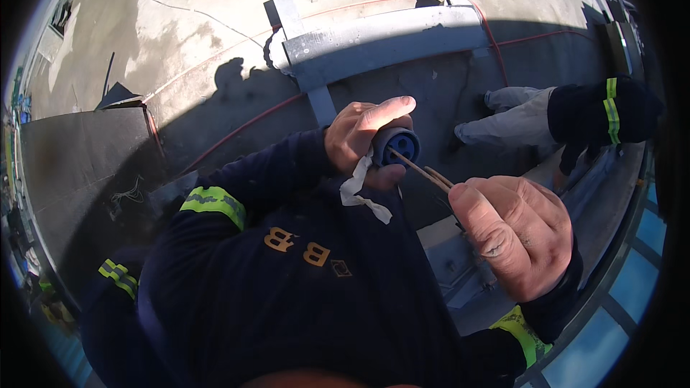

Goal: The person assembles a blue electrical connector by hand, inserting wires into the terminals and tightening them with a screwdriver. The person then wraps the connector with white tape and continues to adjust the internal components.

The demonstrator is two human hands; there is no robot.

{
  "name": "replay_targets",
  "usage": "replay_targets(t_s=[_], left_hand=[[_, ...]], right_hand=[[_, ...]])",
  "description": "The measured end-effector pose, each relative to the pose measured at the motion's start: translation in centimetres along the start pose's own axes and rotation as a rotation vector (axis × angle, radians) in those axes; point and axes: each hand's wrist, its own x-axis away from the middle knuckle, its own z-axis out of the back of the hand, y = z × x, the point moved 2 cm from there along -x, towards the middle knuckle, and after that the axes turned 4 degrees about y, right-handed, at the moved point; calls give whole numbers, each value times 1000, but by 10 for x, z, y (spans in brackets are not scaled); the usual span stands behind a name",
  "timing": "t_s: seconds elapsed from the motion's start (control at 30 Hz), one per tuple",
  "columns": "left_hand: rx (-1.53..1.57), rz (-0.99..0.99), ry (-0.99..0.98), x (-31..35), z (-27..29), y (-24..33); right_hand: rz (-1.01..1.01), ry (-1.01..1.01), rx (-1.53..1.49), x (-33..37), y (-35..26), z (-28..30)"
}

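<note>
My left hand [366,133] is wrapped round a round blue industrial plug connector [397,148], its face with several holes turned toward my right hand. From beside the connector a crumpled white strip [357,190] dangles, like tape or cloth. Between thumb and fingers, my right hand [514,233] pinches thin tan sticks [424,172]. The long one's tip reaches the connector's face at one of its holes. Whether it goes inside cannot be made out. A shorter piece lies alongside it near my fingertips.
At the right a co-worker [575,115] in a dark top bends over. A long grey metal beam [388,43] lies ahead on the concrete floor, with red cords [496,43] running around it. Dark sheets [83,165] lie at the left. Loose wire [128,194] rests on them.
</note>
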Motion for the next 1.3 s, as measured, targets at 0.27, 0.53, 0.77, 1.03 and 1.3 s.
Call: replay_targets(t_s=[0.27,0.53,0.77,1.03,1.3], left_hand=[[84,158,40,33,-11,-19],[62,161,160,50,-19,-37],[3,105,-15,35,-17,-37],[78,-11,-244,11,-4,-47],[-61,12,-370,12,-18,-45]], right_hand=[[-46,-74,125,3,3,-13],[-24,147,319,-21,5,-38],[4,367,338,1,10,-74],[-106,51,183,23,-9,-43],[-559,41,88,65,-3,-41]])
